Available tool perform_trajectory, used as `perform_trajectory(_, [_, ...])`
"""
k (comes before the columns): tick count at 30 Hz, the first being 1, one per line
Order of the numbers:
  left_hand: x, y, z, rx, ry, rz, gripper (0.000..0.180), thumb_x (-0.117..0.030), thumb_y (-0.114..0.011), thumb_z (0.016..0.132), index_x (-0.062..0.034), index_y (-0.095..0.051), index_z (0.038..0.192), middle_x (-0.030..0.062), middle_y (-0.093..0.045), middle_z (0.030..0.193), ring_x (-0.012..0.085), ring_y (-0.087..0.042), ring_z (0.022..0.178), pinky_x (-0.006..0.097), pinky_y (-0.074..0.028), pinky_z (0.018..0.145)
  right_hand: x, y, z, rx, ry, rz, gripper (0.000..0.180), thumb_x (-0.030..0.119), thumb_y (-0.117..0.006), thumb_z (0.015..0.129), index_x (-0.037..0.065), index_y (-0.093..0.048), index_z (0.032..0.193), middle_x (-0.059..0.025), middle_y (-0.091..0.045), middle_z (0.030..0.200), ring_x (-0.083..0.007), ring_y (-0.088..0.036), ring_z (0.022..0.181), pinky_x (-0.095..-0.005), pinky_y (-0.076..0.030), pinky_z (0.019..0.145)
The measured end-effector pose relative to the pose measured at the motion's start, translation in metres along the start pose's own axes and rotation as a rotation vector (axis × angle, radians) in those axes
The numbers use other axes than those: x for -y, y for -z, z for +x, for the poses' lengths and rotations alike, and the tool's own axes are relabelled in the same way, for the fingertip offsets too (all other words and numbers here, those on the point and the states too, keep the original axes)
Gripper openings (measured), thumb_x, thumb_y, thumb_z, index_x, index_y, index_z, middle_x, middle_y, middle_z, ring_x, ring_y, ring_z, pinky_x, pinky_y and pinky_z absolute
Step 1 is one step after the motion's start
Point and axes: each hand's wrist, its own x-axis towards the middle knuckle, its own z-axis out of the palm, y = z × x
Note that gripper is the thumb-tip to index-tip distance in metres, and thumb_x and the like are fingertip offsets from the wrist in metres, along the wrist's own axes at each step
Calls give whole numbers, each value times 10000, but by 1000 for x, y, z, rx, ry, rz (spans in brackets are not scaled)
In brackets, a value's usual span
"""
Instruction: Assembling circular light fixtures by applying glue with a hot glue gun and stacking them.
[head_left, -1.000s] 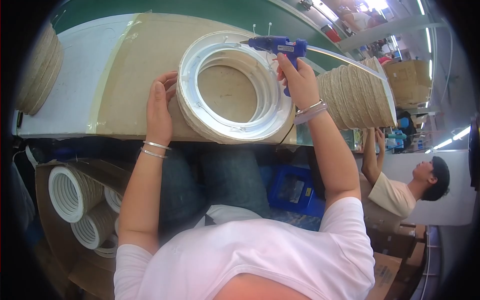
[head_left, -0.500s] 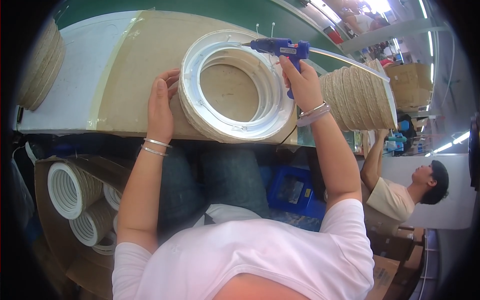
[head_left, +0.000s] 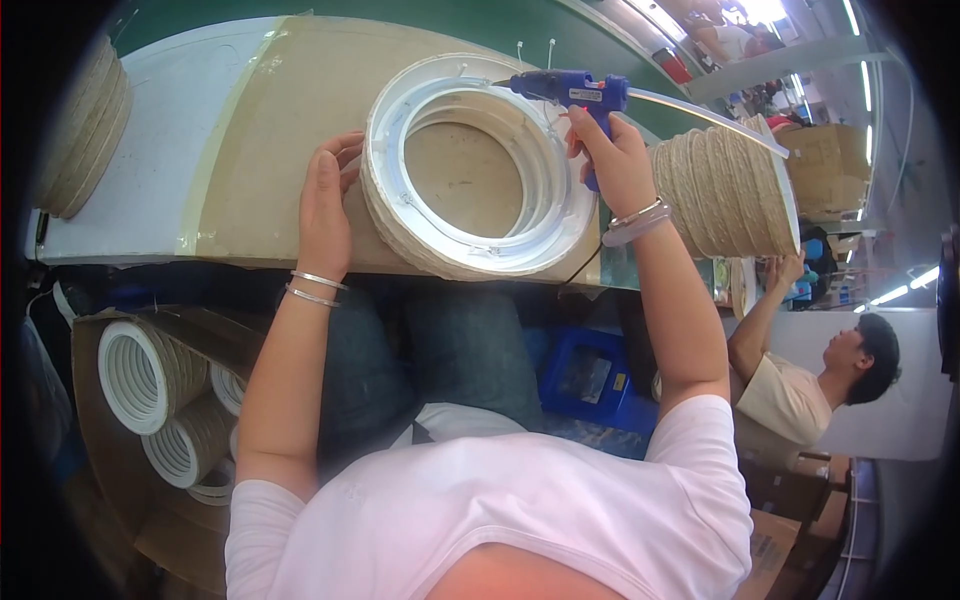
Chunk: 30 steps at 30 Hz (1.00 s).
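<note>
On the tan work board (head_left: 270,130), at its near edge, you are steadying a white ring frame (head_left: 470,165) wrapped in pale rope.

Left hand (head_left: 325,205): you are pressing it flat against the frame's left outer wall, fingers loosely extended and close together, thumb side toward the ring; it is touching, not gripping.

Right hand (head_left: 615,165): you are wrapping it tightly around the handle of a blue glue gun (head_left: 570,92), fingers fully curled.

Glue gun: its long axis is running roughly left to right across the top of the ring, nozzle pointing left toward the frame's upper inner rim; whether the tip is touching cannot be told.

Ring frame: it is lying with its opening facing up toward you, slightly tilted.

Adjacent items: a rope-wound cylinder (head_left: 725,190) is lying just right of your right wrist; similar white-rimmed rings (head_left: 135,375) are sitting in a cardboard box (head_left: 90,460) below left.
</note>
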Motion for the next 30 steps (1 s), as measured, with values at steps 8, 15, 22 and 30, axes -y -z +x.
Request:
perform_trajectory(8, [1,1,0,-1,1,-5,436,-381,-243,887,-41,-450,1065,77,-463,1082,177,-414,1034,315,-309,891,4,-2,-1,-10,23,-40,298,342,-512,791,48,-561,778,15,-501,610,-30,-419,487,-152,-321,414])
perform_trajectory(15, [2,2,0,-4,-12,-13,444,-393,-258,882,-36,-447,1065,84,-467,1072,178,-423,1025,317,-316,888,28,-18,-20,119,-3,129,279,338,-520,789,61,-551,813,41,-443,585,-19,-394,489,-152,-323,426])
perform_trajectory(22, [-2,-2,1,-8,-38,8,456,-401,-264,879,-25,-440,1066,93,-469,1061,183,-431,1015,313,-320,884,30,-31,-14,239,70,69,275,320,-542,783,48,-539,826,45,-461,617,-22,-409,517,-158,-327,461])
perform_trajectory(30, [-3,-1,-2,-16,-25,9,441,-383,-261,883,-22,-445,1056,85,-471,1056,177,-431,1007,310,-321,880,28,-36,-15,249,45,63,265,305,-532,791,45,-545,842,40,-479,628,-14,-405,518,-156,-358,452])
